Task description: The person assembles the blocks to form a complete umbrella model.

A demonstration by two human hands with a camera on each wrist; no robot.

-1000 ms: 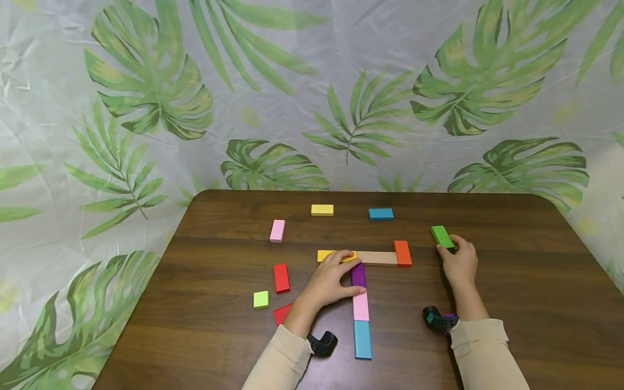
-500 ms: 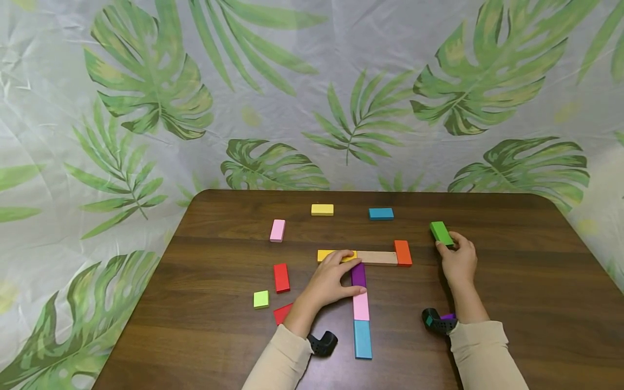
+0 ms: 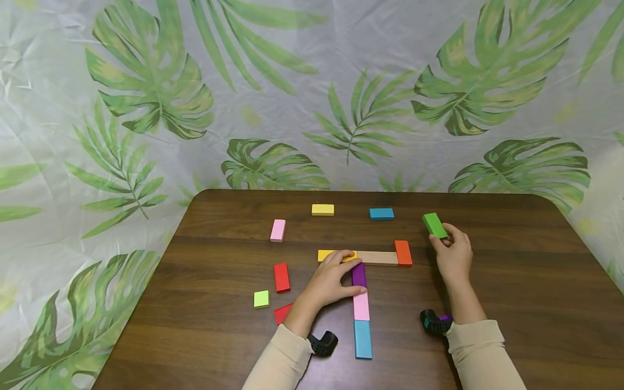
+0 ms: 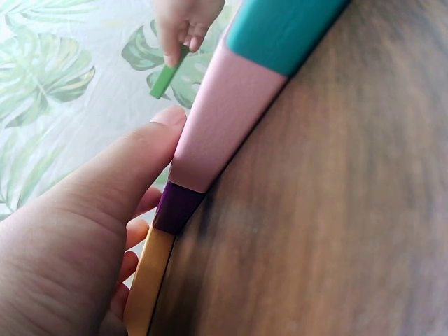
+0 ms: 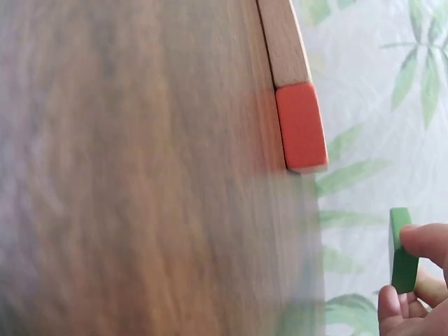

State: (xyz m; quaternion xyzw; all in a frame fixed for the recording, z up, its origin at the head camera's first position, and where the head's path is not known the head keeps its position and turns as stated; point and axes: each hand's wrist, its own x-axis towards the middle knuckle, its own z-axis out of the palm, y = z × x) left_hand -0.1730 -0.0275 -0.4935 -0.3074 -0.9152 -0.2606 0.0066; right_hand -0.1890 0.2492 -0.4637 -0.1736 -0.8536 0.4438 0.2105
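Observation:
My right hand pinches a green block between thumb and fingers, above the table at the right. In the right wrist view the green block is lifted off the tabletop. My left hand rests spread on the laid blocks, its thumb on the pink block and its fingertips at the yellow block. A purple block lies between thumb and fingers, joined end to end with the pink and a teal block. A bare wood block and an orange block continue the upper row.
Loose around the layout lie a pale yellow block, a blue block, a light pink block, red blocks and a lime block. A purple piece is partly hidden by the right wrist camera. Leaf-printed fabric hangs behind the table.
My right hand has moved up and left with the green block, which now sits farther back and closer to the blue block. My left hand keeps its place.

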